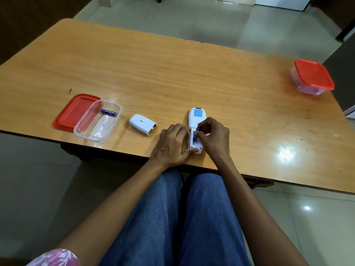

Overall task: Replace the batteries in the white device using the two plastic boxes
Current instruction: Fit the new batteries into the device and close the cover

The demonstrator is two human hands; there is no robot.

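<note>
The white device (196, 118) lies face down near the table's front edge, its battery bay uncovered. My left hand (172, 145) steadies it from the left, thumb on its near end. My right hand (214, 136) pinches a blue battery (196, 133) that stands tilted in the bay. The device's white battery cover (142, 124) lies loose to the left. Further left stands an open clear plastic box (90, 129) with one blue battery (108, 112) inside, next to its red lid (74, 112). A second clear box with a red lid (313, 76) on it sits at the far right.
The wooden table (172, 73) has its front edge just under my wrists. My knees in blue jeans are below it. Tiled floor surrounds the table, and a dark cabinet stands past its right end.
</note>
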